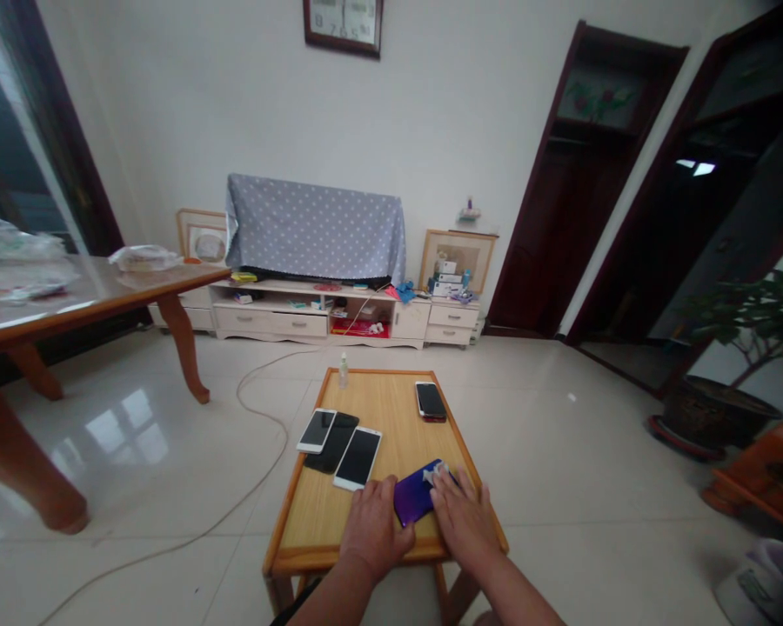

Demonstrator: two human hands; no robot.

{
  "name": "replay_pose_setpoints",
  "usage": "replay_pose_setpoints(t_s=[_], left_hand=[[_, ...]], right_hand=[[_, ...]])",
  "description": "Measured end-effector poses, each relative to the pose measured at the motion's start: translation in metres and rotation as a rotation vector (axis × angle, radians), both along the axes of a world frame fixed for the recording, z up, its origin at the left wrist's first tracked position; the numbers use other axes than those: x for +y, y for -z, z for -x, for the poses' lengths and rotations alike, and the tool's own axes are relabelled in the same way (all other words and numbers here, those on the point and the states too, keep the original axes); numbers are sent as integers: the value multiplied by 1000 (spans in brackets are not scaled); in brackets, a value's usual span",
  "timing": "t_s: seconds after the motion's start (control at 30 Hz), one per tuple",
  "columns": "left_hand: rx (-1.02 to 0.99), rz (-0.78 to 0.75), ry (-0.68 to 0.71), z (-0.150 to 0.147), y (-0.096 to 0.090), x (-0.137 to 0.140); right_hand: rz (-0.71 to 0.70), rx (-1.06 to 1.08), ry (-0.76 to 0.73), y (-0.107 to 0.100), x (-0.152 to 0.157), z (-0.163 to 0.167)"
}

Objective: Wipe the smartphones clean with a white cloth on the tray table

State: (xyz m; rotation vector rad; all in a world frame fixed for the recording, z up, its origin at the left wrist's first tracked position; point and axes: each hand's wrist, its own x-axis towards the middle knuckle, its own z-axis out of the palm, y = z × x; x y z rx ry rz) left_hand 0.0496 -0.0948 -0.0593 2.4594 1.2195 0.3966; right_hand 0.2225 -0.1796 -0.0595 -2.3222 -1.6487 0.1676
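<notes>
A blue-purple smartphone (413,499) lies back side up at the near end of a small wooden table (398,404). My left hand (373,529) grips its left edge, thumb at the near corner and fingers along the side. Pressed onto the phone's far right part is a crumpled whitish tissue (431,472), under the fingertips of my right hand (462,519). Beyond my left hand lie a white phone (358,457), a black phone (334,444) and another white phone (317,430), partly overlapping. A white-framed phone (431,400) rests on a dark reddish one at the far right.
At the table's far left corner stands a small clear bottle (344,372). A cable (261,478) runs across the tiled floor. A larger table (137,283) is on the left, a low cabinet (274,323) along the wall, and a potted plant (718,413) on the right.
</notes>
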Motion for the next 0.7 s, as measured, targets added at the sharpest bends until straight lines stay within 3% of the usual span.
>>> replay_pose_setpoints(t_s=[0.07, 0.27, 0.47, 0.7], left_hand=[[6, -9, -4, 0, -1, -1], [26, 8, -5, -1, -1, -1], [2, -46, -8, -3, 1, -1], [34, -15, 3, -6, -2, -1]], right_hand=[[-2, 0, 36, 2, -1, 0], [-14, 66, -214, 17, -15, 29], [69, 19, 98, 9, -12, -3], [-8, 47, -81, 22, -25, 23]])
